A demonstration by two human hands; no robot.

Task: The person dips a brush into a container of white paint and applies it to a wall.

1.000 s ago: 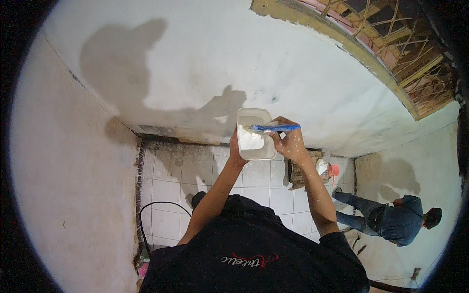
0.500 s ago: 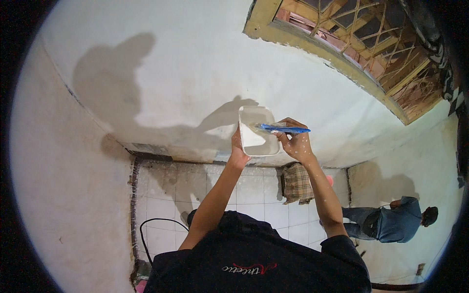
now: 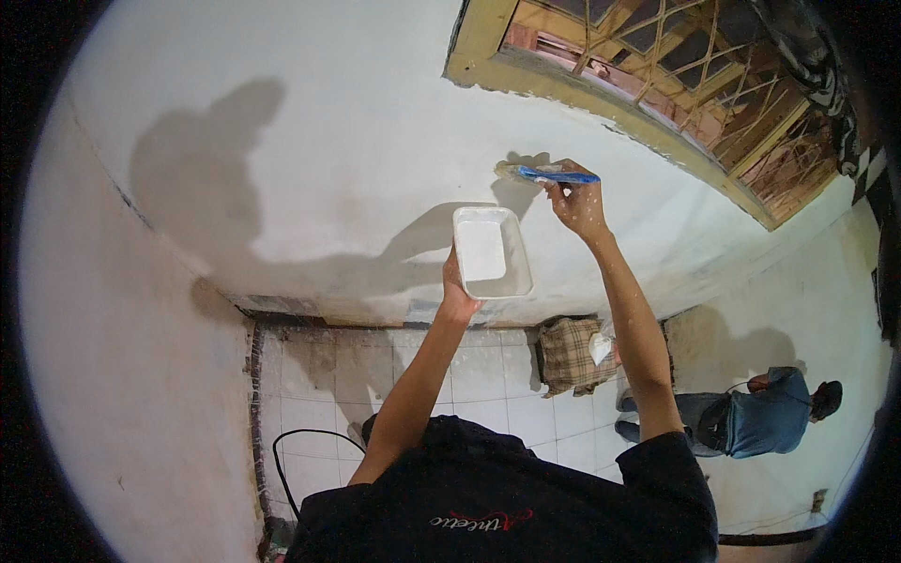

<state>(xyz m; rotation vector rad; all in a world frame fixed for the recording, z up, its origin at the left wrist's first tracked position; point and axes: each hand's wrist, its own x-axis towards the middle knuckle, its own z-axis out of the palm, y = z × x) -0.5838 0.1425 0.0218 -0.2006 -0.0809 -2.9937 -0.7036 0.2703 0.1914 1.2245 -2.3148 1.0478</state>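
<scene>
What worries me most is the tub (image 3: 513,241), since the left hand (image 3: 457,291) alone bears it, cupped at its lower left side: if that wrist tipped, the paint (image 3: 483,251) inside could run over and splash the floor (image 3: 483,377). If the brush (image 3: 569,177) is loaded, it could drip too, because its bristles (image 3: 508,172) are up past the tub's far edge and the tub may not be beneath them; I can't tell from here whether they touch the wall (image 3: 375,122) or stop just short. Should a stroke stray up and right, I think the window frame (image 3: 601,115) could get smeared. The right hand (image 3: 582,208) pinches the brush between thumb and fingers, bristles pointing left; the left is curled against the tub, most of its fingers hidden from me. The tub sits between the hands, touching the left, and below and left of the right, apart from it
</scene>
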